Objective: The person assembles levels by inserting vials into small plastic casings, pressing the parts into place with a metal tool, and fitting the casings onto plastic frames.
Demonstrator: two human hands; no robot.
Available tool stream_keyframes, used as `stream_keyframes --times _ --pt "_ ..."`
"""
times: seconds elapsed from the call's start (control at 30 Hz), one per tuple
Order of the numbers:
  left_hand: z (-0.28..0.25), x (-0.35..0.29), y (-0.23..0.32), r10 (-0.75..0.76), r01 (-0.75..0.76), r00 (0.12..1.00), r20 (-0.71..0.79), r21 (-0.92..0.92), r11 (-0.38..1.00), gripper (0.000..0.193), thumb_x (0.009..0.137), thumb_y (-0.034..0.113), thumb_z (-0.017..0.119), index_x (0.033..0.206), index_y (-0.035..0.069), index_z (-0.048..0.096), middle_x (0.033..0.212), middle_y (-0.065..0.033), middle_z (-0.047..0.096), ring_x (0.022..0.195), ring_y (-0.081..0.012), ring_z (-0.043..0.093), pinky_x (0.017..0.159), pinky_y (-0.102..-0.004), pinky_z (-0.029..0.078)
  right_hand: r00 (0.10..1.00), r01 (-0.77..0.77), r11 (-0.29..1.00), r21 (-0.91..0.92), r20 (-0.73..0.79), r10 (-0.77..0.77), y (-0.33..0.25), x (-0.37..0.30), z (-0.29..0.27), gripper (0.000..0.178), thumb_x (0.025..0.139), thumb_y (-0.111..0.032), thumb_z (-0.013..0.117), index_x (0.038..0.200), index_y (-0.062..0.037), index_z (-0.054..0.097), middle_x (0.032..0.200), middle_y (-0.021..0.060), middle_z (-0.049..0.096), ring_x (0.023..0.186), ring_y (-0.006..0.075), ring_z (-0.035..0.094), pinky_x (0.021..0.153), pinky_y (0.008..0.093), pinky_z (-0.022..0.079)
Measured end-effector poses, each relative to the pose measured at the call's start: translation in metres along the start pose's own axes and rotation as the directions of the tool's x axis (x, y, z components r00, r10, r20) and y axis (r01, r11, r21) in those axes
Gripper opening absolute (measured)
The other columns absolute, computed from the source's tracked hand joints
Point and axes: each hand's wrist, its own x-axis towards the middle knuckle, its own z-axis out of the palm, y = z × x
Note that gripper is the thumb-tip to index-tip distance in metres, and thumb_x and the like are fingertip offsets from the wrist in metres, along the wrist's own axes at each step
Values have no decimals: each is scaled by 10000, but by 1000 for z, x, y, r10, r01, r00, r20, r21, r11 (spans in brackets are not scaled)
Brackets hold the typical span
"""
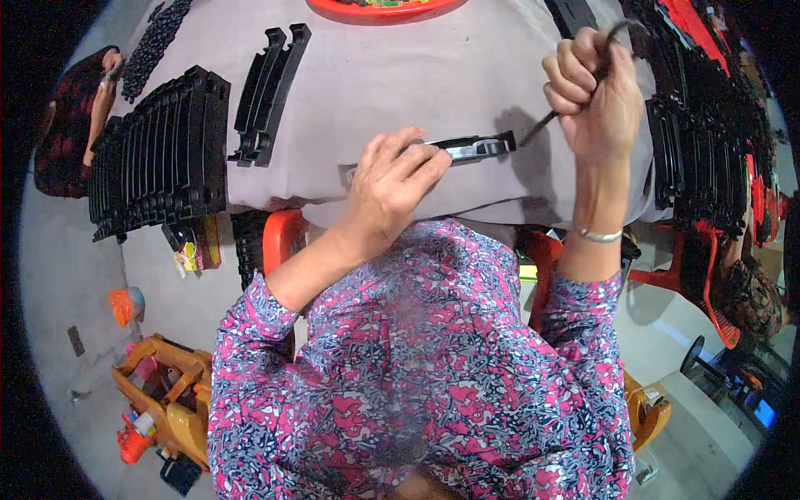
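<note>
Pale-topped table [358,79] before me, with a round red tray [387,18], only partly in view, at its far side. To my left, a person in a red-and-black checked garment [73,137]; below the table edge there, a bright package [197,255]. Lower left: a piece of wooden furniture [185,367] and, near it, an orange-and-blue object [123,307] of unclear kind. To my right, a red chair [718,304], a person in dark patterned clothing [752,293], and a lit blue screen [764,413].
</note>
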Motion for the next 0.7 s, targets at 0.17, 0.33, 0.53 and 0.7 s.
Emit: stream_keyframes --times 0.17,0.33,0.53,0.7 --pt "-17 -6 8 -69 65 995 -79 -50 997 313 787 22 633 1090 95 654 1092 -85 612 1138 -299 581 941 -445 451 924 -353 636 -686 -147 354 22 43 -47 423 968 -424 546 649 -195 391 583 -77 349 506 38 314 421 238 188" --pt "-40 -1 1 -230 231 973 -24 32 972 567 627 75 814 1162 51 628 1078 -112 630 1099 -332 595 926 -445 441 952 -144 134 -980 -101 290 40 48 -74 363 931 -342 630 883 17 645 724 37 588 678 148 568 627 273 470" --pt "-38 -14 -12 -261 258 964 52 53 965 393 664 114 805 1022 53 656 909 -74 622 895 -279 609 846 -414 430 880 444 -43 -895 445 -169 41 -12 -22 193 801 -166 718 953 -48 698 934 106 647 871 313 617 802 412 496" --pt "-32 -12 -15 -255 255 967 4 -13 967 344 679 117 800 985 46 660 870 -84 611 855 -285 606 837 -418 432 782 618 -64 -783 604 155 68 -62 10 219 761 -212 745 945 -115 677 921 37 578 905 248 535 757 388 408"
